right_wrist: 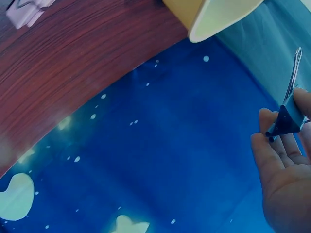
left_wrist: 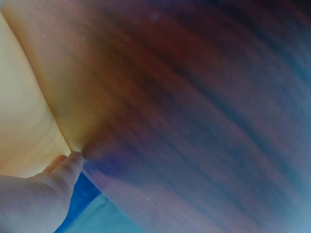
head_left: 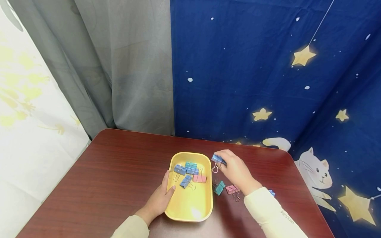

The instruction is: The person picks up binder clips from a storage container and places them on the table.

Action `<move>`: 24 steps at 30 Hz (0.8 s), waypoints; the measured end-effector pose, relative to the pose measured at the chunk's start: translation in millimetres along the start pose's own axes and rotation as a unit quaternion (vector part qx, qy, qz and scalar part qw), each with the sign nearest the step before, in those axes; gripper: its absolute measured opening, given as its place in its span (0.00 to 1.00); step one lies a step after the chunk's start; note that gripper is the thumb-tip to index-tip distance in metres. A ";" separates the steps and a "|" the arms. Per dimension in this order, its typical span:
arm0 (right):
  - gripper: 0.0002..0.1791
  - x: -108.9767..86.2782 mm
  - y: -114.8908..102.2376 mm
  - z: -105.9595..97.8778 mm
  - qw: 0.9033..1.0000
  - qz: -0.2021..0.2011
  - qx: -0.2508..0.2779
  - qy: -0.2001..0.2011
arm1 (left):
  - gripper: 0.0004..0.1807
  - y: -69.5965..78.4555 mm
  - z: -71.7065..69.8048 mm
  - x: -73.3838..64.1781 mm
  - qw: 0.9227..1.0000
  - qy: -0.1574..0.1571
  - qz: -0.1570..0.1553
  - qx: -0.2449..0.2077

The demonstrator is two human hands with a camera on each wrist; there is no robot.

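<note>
A yellow tray sits on the table with several blue, teal and pink binder clips in it, among them a pink clip and a teal clip. My left hand grips the tray's left side, thumb over the rim; in the left wrist view its fingers touch the outer wall. Just beyond the tray's right rim, my right hand pinches a blue binder clip between thumb and fingers, above the table. One wire handle of that clip sticks out.
On the dark red table, right of the tray, lie a loose teal binder clip, a pink one and a blue one partly behind the right sleeve. A blue star-patterned curtain and a grey curtain hang behind the table.
</note>
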State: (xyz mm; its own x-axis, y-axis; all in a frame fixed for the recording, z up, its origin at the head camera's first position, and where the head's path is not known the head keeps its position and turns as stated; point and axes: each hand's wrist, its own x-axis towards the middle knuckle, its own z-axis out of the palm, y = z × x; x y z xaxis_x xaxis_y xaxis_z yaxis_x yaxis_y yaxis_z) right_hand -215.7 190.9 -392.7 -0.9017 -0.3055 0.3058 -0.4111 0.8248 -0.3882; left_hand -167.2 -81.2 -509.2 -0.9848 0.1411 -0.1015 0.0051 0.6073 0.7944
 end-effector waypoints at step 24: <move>0.22 -40.5 62.6 -36.5 0.997 0.070 -0.016 0.035 | 0.37 2.4 0.1 -1.3 1.000 -0.001 -0.009 0.002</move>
State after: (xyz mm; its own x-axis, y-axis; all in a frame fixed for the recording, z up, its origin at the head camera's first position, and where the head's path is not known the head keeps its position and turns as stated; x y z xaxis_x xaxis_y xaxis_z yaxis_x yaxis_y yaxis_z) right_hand -200.0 272.2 -397.6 -0.9378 -0.1532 0.3116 -0.2765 0.8723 -0.4034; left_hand -165.9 -79.8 -507.3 -0.9844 0.1322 -0.1164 -0.0111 0.6131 0.7899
